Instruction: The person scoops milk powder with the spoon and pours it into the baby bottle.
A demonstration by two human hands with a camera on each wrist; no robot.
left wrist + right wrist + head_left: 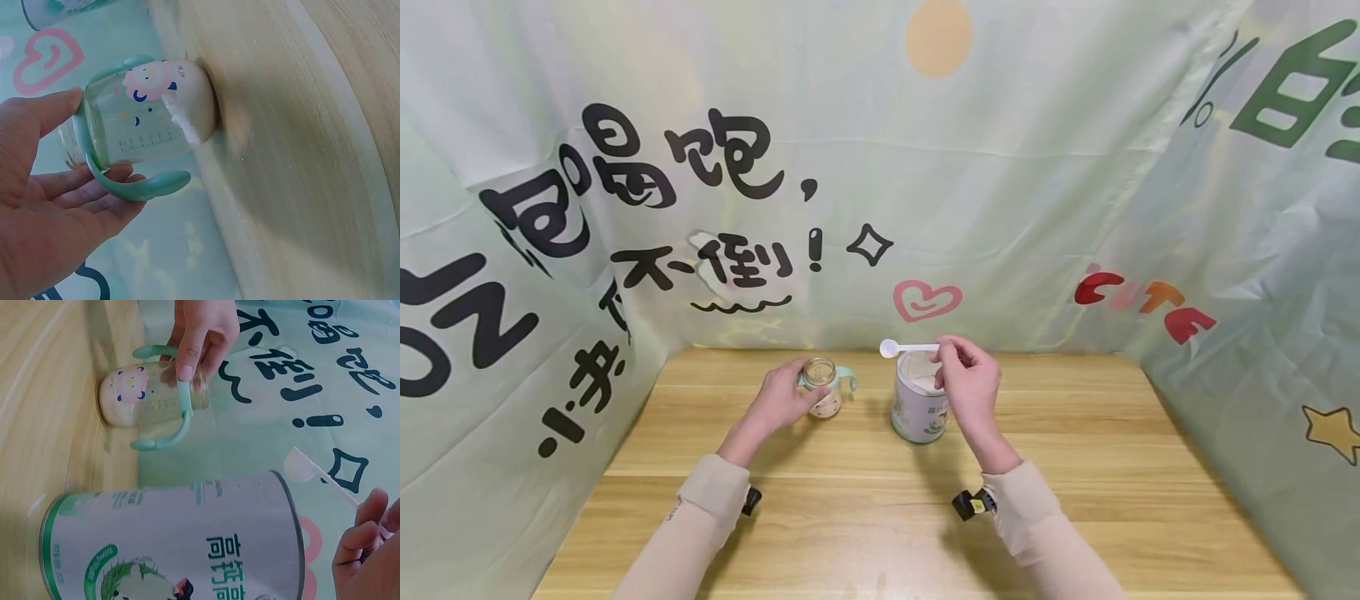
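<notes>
A clear baby bottle point(131, 119) with green handles stands open-topped on the table, white powder lying in its bottom. My left hand point(782, 396) grips it near the neck, thumb on one side and fingers on the other. In the right hand point(970, 379) I pinch the handle end of a white measuring scoop point(889, 348). The scoop's bowl points left, above the rim of an open milk powder can point(917, 408), which is white with green print. Whether the bowl holds powder I cannot tell.
The wooden table point(865, 517) carries the bottle on the left and the can to its right. Printed cloth point(1022, 208) walls the table at the back and both sides. Small white specks point(244, 156) lie on the wood near the bottle.
</notes>
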